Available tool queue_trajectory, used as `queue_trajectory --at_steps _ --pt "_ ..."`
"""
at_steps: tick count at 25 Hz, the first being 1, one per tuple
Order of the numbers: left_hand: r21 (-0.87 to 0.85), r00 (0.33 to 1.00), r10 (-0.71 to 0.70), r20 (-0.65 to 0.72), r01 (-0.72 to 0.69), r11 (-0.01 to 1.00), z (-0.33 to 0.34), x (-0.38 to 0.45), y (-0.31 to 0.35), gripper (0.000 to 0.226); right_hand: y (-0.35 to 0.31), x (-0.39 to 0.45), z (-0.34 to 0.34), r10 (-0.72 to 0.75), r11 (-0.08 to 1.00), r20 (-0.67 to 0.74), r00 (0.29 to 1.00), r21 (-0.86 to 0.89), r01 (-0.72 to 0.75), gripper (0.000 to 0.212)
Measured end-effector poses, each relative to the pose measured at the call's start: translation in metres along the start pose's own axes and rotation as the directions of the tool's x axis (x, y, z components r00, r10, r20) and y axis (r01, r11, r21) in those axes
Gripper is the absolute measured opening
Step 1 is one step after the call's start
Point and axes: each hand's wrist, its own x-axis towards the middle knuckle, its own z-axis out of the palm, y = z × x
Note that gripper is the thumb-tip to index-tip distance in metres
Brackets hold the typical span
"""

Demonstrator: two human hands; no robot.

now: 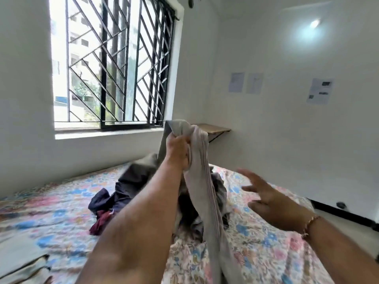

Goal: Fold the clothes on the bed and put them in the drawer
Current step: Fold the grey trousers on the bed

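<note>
Left hand [178, 149] gripping grey garment [202, 177], floral bed [51, 203]

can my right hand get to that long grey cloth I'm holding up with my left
Probably yes. The right hand is open with fingers spread, beside the long grey ribbed garment that hangs from the left hand, and nothing lies between them.

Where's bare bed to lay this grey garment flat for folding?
Two bare patches of the floral bedsheet: one left of the clothes pile, towards the window wall; one right of it, under the open right hand. The middle is crowded with the pile, and the grey garment, gripped by the left hand, hangs over it.
</note>
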Motion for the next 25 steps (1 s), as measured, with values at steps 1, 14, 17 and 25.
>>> queue_trajectory --at_steps 1,14,17,25 --pt "-0.059 0.994 -0.099 -0.052 0.096 0.994 0.006 -0.005 0.006 0.018 0.011 -0.003 -0.007 -0.030 0.998 -0.045 0.999 -0.063 0.027 0.084" --pt "0.031 0.688 -0.045 0.725 0.034 0.999 0.061 -0.078 0.077 0.019 -0.013 0.051 0.021 0.034 0.974 -0.429 0.903 0.217 0.066 0.084" --pt "0.039 0.680 -0.026 0.732 -0.004 0.999 0.070 -0.092 0.090 0.020 -0.004 0.041 0.025 0.092 0.975 -0.462 0.882 0.221 0.013 0.028" --pt "0.320 0.543 -0.127 0.830 -0.278 0.906 0.003 -0.115 0.048 0.012 -0.044 -0.031 -0.075 0.078 0.970 -0.997 0.023 0.081 0.230 0.052"
